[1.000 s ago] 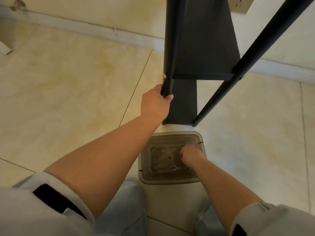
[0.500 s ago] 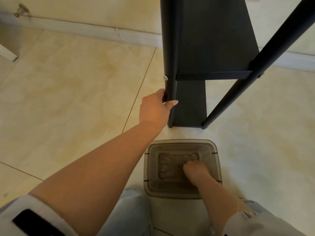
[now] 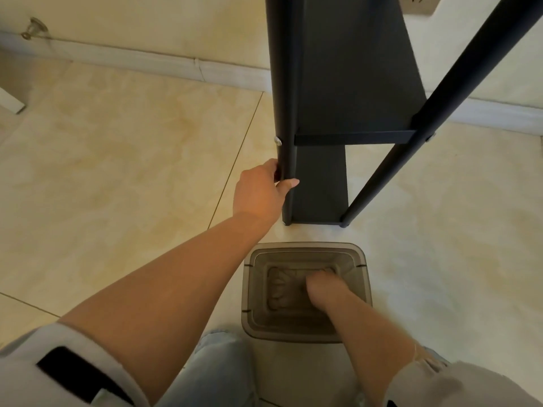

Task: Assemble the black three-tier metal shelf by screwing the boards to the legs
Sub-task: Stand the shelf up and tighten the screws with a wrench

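Left hand grips the shelf leg; right hand reaches into the bin below, its grip unclear.

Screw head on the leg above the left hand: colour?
Silver, against the black leg. The screw head shows in the head view.

A room in a home

Glossy cream floor tiles meet a white skirting board under a painted wall with a socket and a metal doorstop.
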### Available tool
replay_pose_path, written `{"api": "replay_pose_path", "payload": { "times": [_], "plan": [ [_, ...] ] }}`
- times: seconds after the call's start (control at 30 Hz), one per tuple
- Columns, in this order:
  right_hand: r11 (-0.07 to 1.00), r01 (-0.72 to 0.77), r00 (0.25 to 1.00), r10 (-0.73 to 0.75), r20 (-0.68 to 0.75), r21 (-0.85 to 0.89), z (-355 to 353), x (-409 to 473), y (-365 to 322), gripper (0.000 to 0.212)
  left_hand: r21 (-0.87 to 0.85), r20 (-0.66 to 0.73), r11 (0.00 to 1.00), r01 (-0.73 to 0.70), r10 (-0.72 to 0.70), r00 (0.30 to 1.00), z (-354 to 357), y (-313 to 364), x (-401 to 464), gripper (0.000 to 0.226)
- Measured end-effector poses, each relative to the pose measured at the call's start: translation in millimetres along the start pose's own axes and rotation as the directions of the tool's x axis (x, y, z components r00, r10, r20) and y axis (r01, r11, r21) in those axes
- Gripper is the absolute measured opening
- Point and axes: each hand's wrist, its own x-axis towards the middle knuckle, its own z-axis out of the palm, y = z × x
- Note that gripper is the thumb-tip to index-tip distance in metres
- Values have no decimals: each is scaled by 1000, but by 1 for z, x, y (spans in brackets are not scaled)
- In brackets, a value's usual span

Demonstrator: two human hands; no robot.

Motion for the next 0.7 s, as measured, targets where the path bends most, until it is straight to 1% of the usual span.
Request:
{"api": "replay_pose_path", "payload": {
  "times": [0.07, 0.13, 0.23, 0.33, 0.37, 0.43, 0.47, 0.5, 0.53, 0.57, 0.6, 0.63, 0.7],
  "plan": [
    [994, 8, 1000, -7, -13, 107, -18, -11, -4, 23, -6, 19, 1000, 13, -13, 1000, -3, 3, -2, 36],
    [988, 34, 997, -24, -69, 150, -39, -25, -6, 22, -8, 54, 1000, 24, -23, 998, -7, 8, -5, 37],
    [990, 50, 986, -27, -166, 132, -74, -52, -3, 13, 26, 175, 999, 27, -31, 984, -15, 16, -14, 37],
    [998, 22, 978, -8, -207, 65, -111, -88, 2, 17, 74, 321, 997, 27, -50, 946, -22, 29, -27, 43],
    [999, 9, 974, 1, -227, 42, -124, -104, 4, 19, 81, 344, 996, 39, -65, 937, -27, 35, -33, 47],
    [1000, -16, 952, 20, -305, 17, -150, -138, 12, 19, 36, 307, 994, 102, -108, 946, -41, 49, -45, 54],
    [1000, -20, 935, 25, -354, 18, -161, -155, 16, 21, -21, 254, 991, 134, -124, 959, -49, 55, -52, 56],
    [999, -11, 914, 24, -406, 34, -172, -173, 19, 22, -88, 179, 987, 133, -116, 977, -56, 62, -61, 55],
    [996, 12, 886, 29, -464, 84, -181, -189, 21, 22, -154, 96, 983, 97, -83, 992, -62, 68, -69, 53],
    [984, 47, 851, 51, -522, 174, -189, -206, 23, 22, -203, 22, 979, 31, -28, 999, -67, 74, -78, 52],
    [955, 95, 813, 87, -575, 279, -195, -219, 23, 20, -248, -32, 968, -34, 27, 999, -70, 79, -85, 51],
    [918, 150, 759, 131, -637, 367, -200, -230, 21, 18, -299, -66, 951, -81, 64, 996, -72, 85, -90, 49],
    [862, 251, 625, 204, -753, 442, -208, -244, 13, 17, -399, -103, 910, -115, 80, 991, -73, 91, -94, 47]
  ]
}}
